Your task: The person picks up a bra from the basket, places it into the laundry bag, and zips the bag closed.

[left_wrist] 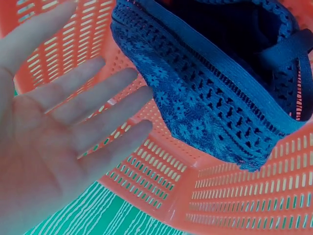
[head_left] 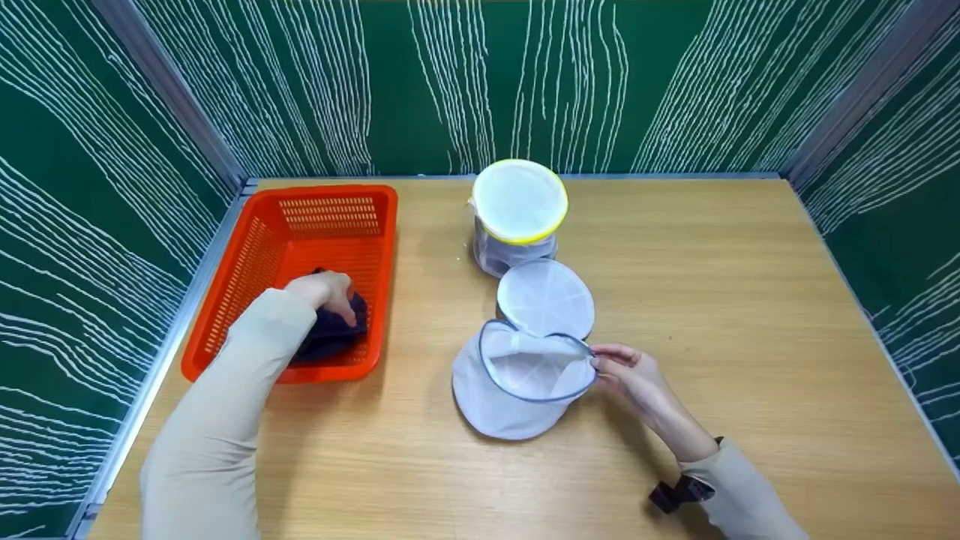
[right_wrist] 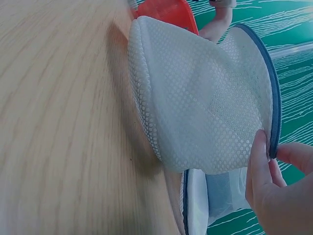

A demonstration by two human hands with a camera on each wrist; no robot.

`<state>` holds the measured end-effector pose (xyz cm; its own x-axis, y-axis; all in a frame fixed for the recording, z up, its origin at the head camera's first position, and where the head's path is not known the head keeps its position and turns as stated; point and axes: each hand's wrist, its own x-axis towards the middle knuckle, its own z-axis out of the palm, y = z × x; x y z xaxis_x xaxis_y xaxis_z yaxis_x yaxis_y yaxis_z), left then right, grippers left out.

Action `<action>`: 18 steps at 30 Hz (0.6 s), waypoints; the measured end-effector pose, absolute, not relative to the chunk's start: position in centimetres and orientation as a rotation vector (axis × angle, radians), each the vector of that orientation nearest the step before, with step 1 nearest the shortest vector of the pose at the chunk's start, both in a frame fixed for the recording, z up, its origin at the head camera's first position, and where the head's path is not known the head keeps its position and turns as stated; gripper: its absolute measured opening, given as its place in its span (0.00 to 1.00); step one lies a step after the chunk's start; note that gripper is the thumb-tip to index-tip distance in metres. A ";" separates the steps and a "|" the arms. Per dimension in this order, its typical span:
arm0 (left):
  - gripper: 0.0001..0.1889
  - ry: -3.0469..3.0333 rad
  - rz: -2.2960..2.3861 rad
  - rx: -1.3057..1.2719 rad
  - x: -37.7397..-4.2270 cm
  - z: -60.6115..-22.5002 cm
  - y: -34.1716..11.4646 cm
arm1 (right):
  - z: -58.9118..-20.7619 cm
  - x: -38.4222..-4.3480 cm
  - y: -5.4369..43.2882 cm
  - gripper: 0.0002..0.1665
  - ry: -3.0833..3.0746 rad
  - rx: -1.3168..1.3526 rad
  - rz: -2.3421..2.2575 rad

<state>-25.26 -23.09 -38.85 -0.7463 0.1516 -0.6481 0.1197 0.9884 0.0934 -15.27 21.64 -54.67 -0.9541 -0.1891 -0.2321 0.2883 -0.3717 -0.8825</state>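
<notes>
My left hand [head_left: 322, 292] reaches into a red plastic basket [head_left: 388, 285], over a dark lace garment [head_left: 330, 334]. In the left wrist view the fingers [left_wrist: 112, 93] are nearly straight, their tips right at the garment's edge. This navy lace garment [left_wrist: 195, 107] shows an openwork trim and a strap-like band. With thumb and fingers, my right hand [head_left: 637, 382] pinches the blue-grey zipped rim of a white mesh laundry bag [head_left: 495, 409]. The bag's mouth gapes upward, and its round base sits on the wooden table [head_left: 735, 300].
Just beyond the held bag lies another round white mesh bag [head_left: 546, 296]. Farther back stands a mesh bag with a yellow rim [head_left: 519, 201] and darker contents showing through its side. Green panels with white wavy lines [head_left: 540, 90] enclose the table's back and sides.
</notes>
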 end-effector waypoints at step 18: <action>0.46 2.276 -0.065 0.069 -25.1 -40.7 -24.3 | -54.9 -15.6 21.6 0.14 1.613 0.299 -2.344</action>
<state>-25.10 -24.32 -40.75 -0.6483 0.0283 -0.7609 0.0714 0.9972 -0.0238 -15.62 21.62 -54.90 -0.9394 -0.1114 -0.3242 0.3426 -0.3375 -0.8768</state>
